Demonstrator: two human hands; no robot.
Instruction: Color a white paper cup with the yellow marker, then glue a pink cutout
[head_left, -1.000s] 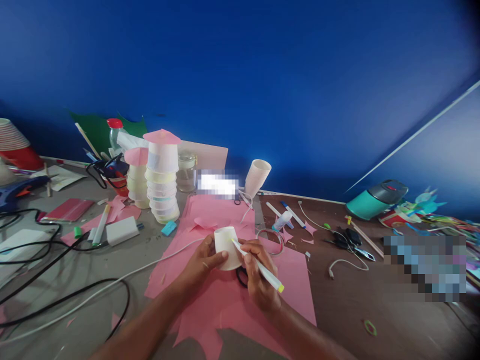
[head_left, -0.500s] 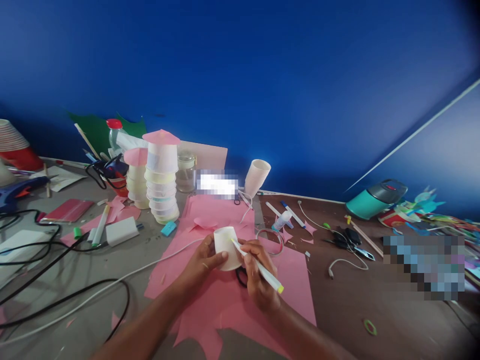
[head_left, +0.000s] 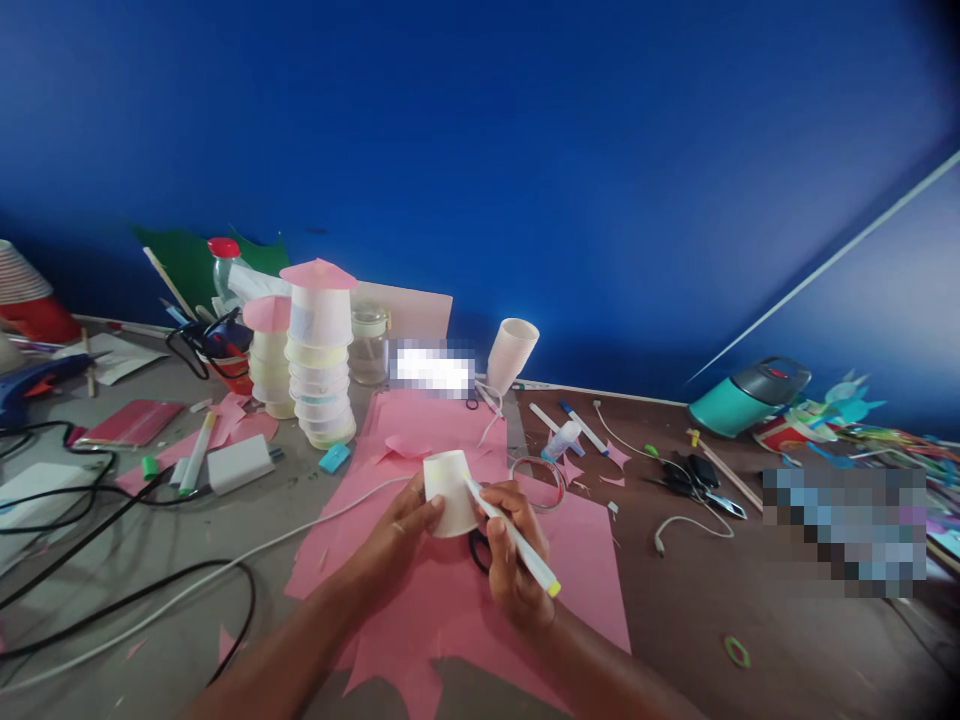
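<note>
A white paper cup (head_left: 448,490) is held by my left hand (head_left: 409,520), its thumb on the cup's front and the other fingers behind its left side. My right hand (head_left: 517,555) grips a white marker (head_left: 529,555) with a yellow end. The marker's tip meets or nearly meets the cup's right side; faint yellow shows near the cup's top. Both hands are above pink paper sheets (head_left: 555,590), whose lower edge is cut in jagged curves. Scissor handles (head_left: 480,550), dark and partly hidden, show behind my right hand.
Two stacked-cup towers with pink cone tops, the taller one (head_left: 321,350) in front, stand at the left. More cups (head_left: 512,355) stand at the back. A tape roll (head_left: 551,482) and glue bottle (head_left: 562,440) lie right of the hands. A white cable (head_left: 277,540) crosses the left side.
The cup has turned slightly in my left hand, and the marker tip has shifted toward the cup's right edge. The whole view has moved a little.
</note>
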